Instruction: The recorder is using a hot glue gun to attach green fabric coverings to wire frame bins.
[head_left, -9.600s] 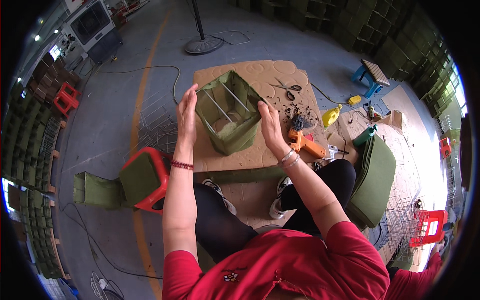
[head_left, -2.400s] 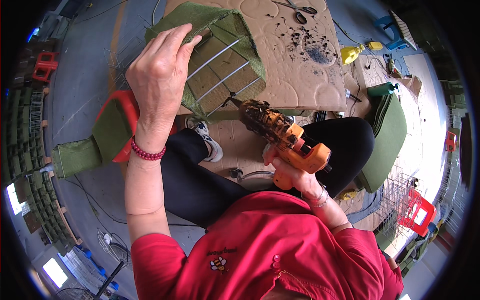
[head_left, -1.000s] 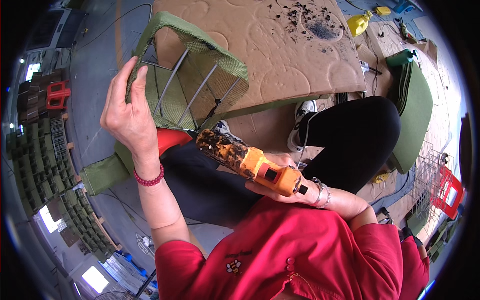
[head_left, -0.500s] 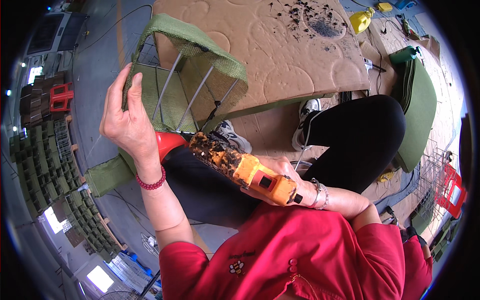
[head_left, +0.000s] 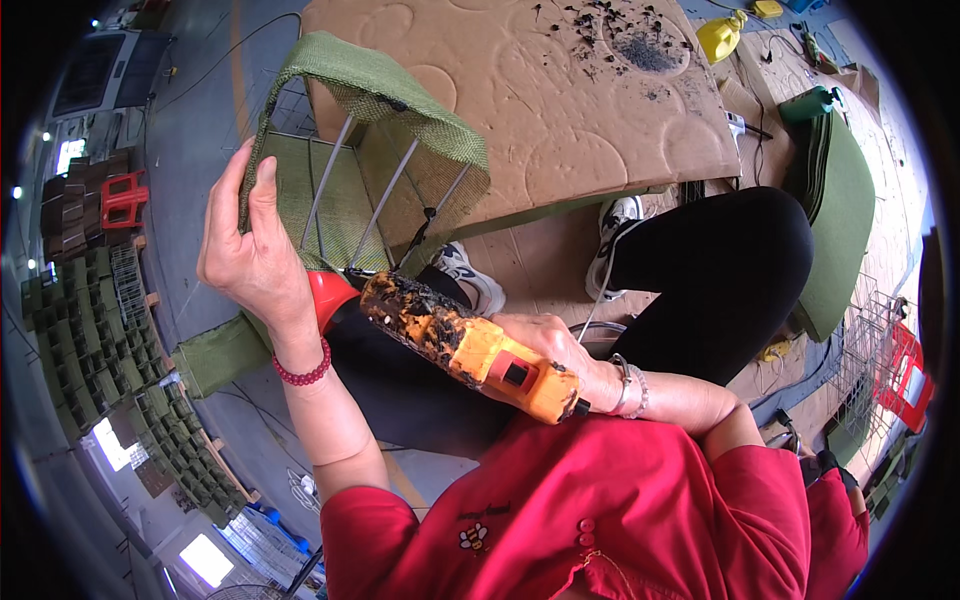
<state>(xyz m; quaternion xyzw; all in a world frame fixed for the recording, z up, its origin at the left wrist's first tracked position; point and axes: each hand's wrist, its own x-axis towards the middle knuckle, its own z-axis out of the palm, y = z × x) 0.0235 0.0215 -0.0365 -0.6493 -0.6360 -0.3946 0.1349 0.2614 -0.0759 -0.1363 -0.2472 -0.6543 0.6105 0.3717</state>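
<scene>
My left hand (head_left: 255,240) pinches the upper left edge of a green woven fabric liner (head_left: 370,80), thumb on one side and fingers on the other. The fabric wraps a grey wire frame (head_left: 380,200), open toward me and tilted. My right hand (head_left: 555,350) is closed round an orange hand-held power tool (head_left: 470,345), its front part thickly smeared with black. The tool's front end is at the frame's lower edge; whether they touch cannot be made out. A red piece (head_left: 330,297) shows beneath the frame, by my left wrist. Most right-hand fingers are hidden under the tool.
A cardboard-topped table (head_left: 520,110) with black scraps (head_left: 645,50) lies ahead. Stacked green fabric sheets (head_left: 840,230) and a green bottle (head_left: 808,105) are at right. A yellow container (head_left: 720,38) stands beyond. Finished-looking green stacks (head_left: 80,340) fill the left side.
The tool and my right hand have shifted slightly left and down. The frame has moved a little left, with my left hand still pinching the fabric.
</scene>
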